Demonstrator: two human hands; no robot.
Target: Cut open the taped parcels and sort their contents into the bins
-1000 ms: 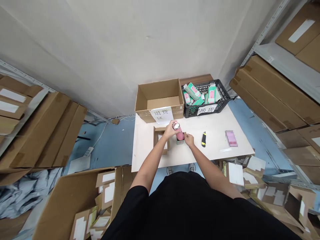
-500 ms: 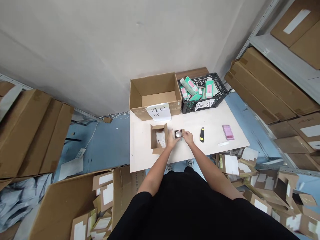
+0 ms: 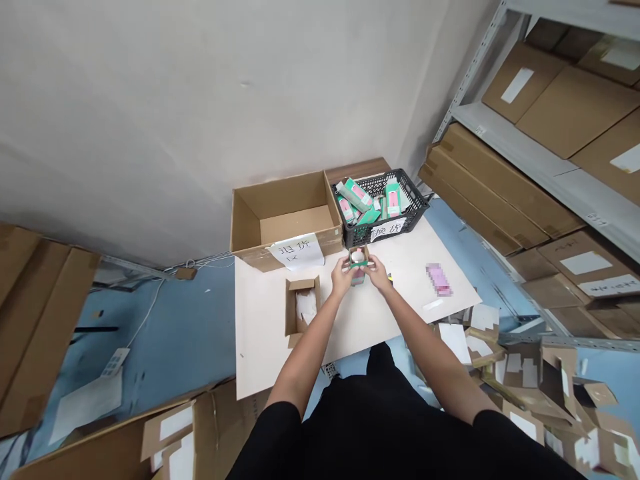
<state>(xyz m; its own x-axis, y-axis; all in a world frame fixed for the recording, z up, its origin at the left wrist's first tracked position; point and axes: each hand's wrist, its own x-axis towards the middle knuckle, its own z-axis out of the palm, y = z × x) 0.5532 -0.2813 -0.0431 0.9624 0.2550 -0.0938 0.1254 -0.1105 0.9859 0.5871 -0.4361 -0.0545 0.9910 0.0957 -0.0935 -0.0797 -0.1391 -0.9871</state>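
Both my hands grip a small green product box (image 3: 359, 265) with its top flaps open, raised a little above the white table (image 3: 260, 340). A pink bottle with a silver cap stands inside it. My left hand (image 3: 342, 278) holds the box's left side and my right hand (image 3: 377, 275) holds its right side, fingers curled round it. A small open brown carton (image 3: 301, 308) with white paper in it lies on the table to the left of my hands.
A large open cardboard box (image 3: 285, 217) with a paper label and a black crate (image 3: 383, 203) of green boxes stand at the table's far edge. A pink item (image 3: 439, 279) lies to the right. Shelves with cartons stand right; flattened cartons litter the floor.
The pink bottle went down into the green box. Both hands then lifted the box and carried it away from the small carton, toward the black crate. The camera view shifted.
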